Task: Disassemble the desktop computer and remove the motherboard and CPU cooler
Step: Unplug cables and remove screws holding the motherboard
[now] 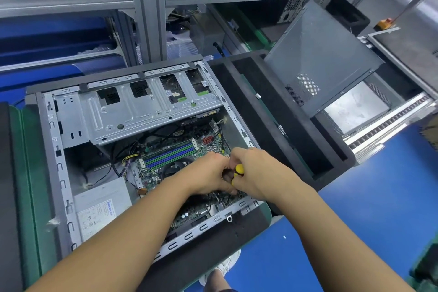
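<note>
Head view: an open desktop computer case (142, 149) lies on its side on the green mat (28, 173). Both hands meet over the motherboard (170, 152) near the case's right edge. The right hand (256, 170) grips a yellow-handled screwdriver (238, 170); the left hand (208, 173) has its fingers curled beside it. The power supply (99, 208) label at the case's near left corner is too small to read.
</note>
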Tool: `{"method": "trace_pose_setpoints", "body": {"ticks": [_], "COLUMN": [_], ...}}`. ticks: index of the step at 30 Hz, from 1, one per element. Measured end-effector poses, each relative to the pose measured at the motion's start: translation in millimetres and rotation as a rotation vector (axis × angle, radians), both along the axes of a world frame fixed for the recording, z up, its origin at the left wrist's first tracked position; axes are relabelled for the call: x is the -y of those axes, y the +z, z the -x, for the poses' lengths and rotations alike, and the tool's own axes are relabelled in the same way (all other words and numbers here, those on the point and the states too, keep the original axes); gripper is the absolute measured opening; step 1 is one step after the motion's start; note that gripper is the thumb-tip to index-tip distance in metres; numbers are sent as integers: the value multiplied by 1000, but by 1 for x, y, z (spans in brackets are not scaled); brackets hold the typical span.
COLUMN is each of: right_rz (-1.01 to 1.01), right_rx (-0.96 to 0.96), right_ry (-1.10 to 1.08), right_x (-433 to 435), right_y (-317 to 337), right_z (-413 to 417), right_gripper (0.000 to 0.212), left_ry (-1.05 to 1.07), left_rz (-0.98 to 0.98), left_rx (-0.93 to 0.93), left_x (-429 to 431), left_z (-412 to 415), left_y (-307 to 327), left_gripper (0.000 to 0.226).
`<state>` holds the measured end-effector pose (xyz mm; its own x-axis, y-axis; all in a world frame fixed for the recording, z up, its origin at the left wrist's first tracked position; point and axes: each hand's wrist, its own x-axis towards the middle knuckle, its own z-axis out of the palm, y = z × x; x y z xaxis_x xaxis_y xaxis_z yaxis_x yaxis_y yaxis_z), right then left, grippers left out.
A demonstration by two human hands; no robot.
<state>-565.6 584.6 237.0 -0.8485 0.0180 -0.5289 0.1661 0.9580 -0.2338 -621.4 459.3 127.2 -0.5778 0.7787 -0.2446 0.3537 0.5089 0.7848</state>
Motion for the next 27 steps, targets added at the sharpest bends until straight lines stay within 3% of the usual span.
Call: {"method": "trace_pose_setpoints", "body": {"ticks": [4,11,15,19,24,27], "right_rz": [-83,-37,-12,-102,-95,-59], "right_rx": [-52,-26,39,-48,-71,-6], "right_ry": [-68,6,52,-13,13,55], "right_x": [6,6,3,4,8,6], "right_y": [-6,-5,-3,-6,-7,-5], "right_z": [0,4,4,2,1,3], "right_gripper": [37,9,17,32,10,19], "left_ry": [23,-9,-9,-2,-20,-34], "left_rz": [-35,26,57,-8,25,65], "left_rx": [27,23,-2,-1,26,7], "left_x": [-2,0,-1,-1,2,2], "left_z": [-2,-1,-1,-4,-3,-2], "left_y": [0,1,0,1,2,1], "left_gripper": [32,37,30,35,44,31]}}
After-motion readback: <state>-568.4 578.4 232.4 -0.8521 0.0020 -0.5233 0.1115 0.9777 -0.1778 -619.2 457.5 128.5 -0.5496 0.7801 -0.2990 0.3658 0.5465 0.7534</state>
